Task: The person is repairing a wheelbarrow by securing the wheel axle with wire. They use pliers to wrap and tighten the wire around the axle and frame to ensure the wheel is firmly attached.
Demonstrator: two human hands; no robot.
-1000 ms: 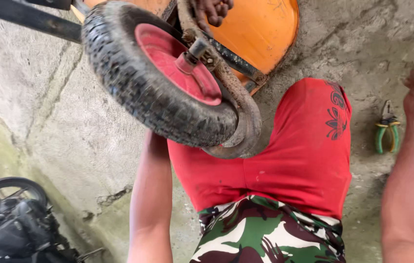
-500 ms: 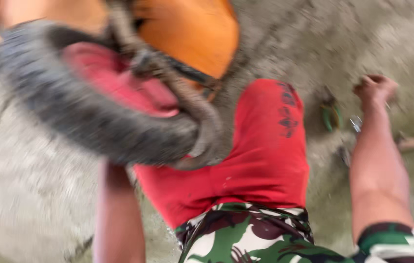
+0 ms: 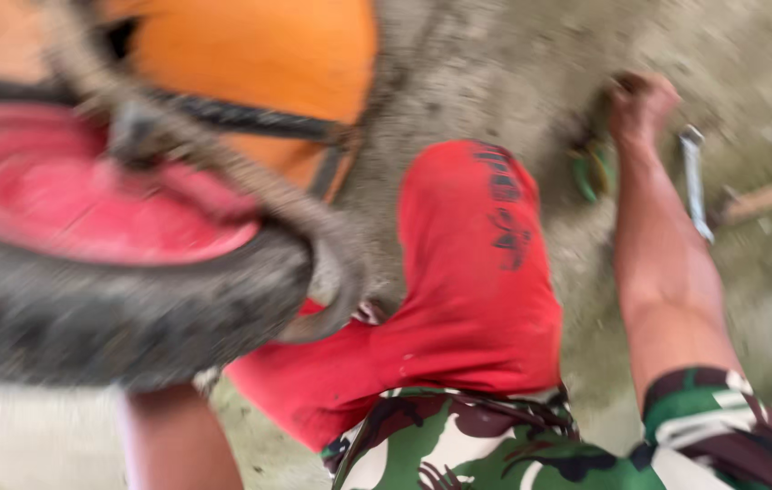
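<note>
An upturned orange wheelbarrow tub (image 3: 250,54) carries a black tyre (image 3: 122,318) on a red rim (image 3: 59,209), close in at the left and blurred. My left forearm (image 3: 172,440) goes up behind the tyre, which hides my left hand. My right hand (image 3: 642,104) is stretched out to the concrete floor at the upper right, its fingers curled down beside green-handled pliers (image 3: 588,171). Blur hides whether it grips them. My red shorts (image 3: 467,299) and camouflage shirt (image 3: 495,449) fill the middle.
A silver wrench (image 3: 694,181) lies on the floor just right of my right wrist. A short wooden handle (image 3: 756,202) lies beyond it. A curved, rusty frame tube (image 3: 331,263) wraps around the tyre's right side. The concrete floor (image 3: 495,73) is rough.
My right hand has moved from the right edge down onto the floor at the pliers. The view has swung, so the wheel now sits larger at the left and the wrench has appeared.
</note>
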